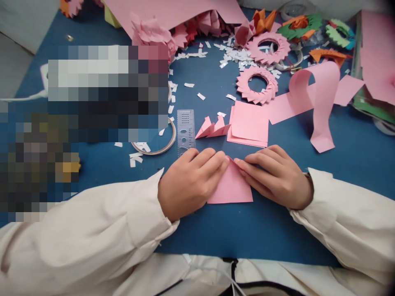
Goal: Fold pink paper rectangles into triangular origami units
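Observation:
A pink sheet of paper [232,187] lies on the blue table in front of me, its far corners folded in toward a point. My left hand [196,179] has its fingers closed on the left folded edge near the tip. On the right edge, my right hand [273,174] pinches the paper between thumb and fingertips. Just beyond my hands is a stack of pink paper squares [249,123]. Left of the stack sit folded pink paper pieces [212,128] with pointed tips. A clear plastic ruler [185,129] stands out beyond my left hand, partly covered by it.
Pink pleated paper rings [257,85] lie farther back, with a curled pink paper strip [327,94] at right. White paper scraps [231,55] are scattered about. A tape-like ring [174,137] rests at left, beside a blurred-out area. Green and orange paper pieces [300,26] are at the back.

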### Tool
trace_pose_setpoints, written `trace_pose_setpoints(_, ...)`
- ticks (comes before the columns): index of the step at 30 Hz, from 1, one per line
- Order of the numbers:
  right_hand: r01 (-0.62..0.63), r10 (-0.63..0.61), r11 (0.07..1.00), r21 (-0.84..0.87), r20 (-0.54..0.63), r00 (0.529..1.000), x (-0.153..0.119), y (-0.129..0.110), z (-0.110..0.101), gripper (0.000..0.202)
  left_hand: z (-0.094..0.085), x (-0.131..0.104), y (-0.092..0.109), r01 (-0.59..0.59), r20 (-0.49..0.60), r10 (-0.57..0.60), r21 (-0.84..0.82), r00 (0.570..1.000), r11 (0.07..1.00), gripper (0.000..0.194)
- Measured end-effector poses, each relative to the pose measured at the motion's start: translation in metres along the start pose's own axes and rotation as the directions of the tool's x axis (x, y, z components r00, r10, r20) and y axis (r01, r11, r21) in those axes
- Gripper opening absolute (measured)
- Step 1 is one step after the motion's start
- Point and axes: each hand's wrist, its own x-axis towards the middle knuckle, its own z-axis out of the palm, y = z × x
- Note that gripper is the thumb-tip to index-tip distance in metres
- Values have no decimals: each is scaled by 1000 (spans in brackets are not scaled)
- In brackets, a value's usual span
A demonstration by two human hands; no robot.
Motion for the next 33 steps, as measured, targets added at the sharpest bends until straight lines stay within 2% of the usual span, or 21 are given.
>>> trace_pose_setpoints(5, 60, -60, 996, -69, 13, 998, -1, -2, -1, 18, 0, 0, 1, 19, 26, -19, 13, 999, 1000, 29)
trace_pose_setpoints(13, 142, -140, 988, -54, 43, 989, -3, -1, -1, 29, 1, 0, 1, -1, -19, 1, 15, 1000, 1000, 32)
trace_pose_setpoints(18, 160, -159, 985, -58, 32, 987, -1, -1, -1, 27, 0, -1, 2, -20, -49, 21, 21, 999, 1000, 29)
trace_pose_setpoints(33, 212, -207, 975, -65, 67, 976, 1, -6, -3, 20, -1, -2, 2, -37, -48, 39, 40, 998, 999, 27)
